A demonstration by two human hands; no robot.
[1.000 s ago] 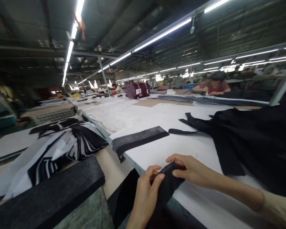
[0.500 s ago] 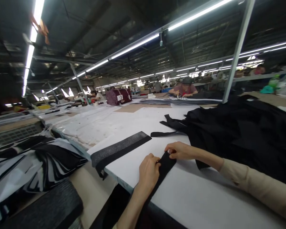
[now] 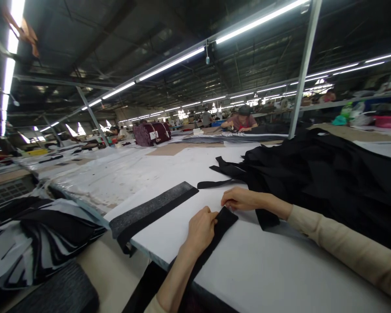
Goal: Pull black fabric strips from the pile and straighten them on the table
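Note:
A black fabric strip (image 3: 224,224) lies slantwise on the white tabletop and runs down over the near edge. My left hand (image 3: 200,230) is closed on its left edge, thumb and fingers pinching the cloth. Just beyond the strip's far end is my right hand (image 3: 240,199), its fingers curled together; whether they hold anything is hidden. To the left lies a stack of grey-and-black strips (image 3: 156,211), its near end drooping over the table edge. A big heap of black fabric (image 3: 326,174) fills the right side, loose strips trailing from it.
The white table (image 3: 280,256) extends far back. Black-and-white fabric pieces (image 3: 45,234) are piled at lower left, with a dark grey stack (image 3: 58,291) below. A maroon bundle (image 3: 151,134) sits farther back. Across the table a person (image 3: 244,119) works near a metal post (image 3: 304,74).
My right hand has shifted slightly off the strip's far end, which now lies flatter and more exposed. My left hand keeps its pinch. The view has turned a little to the right.

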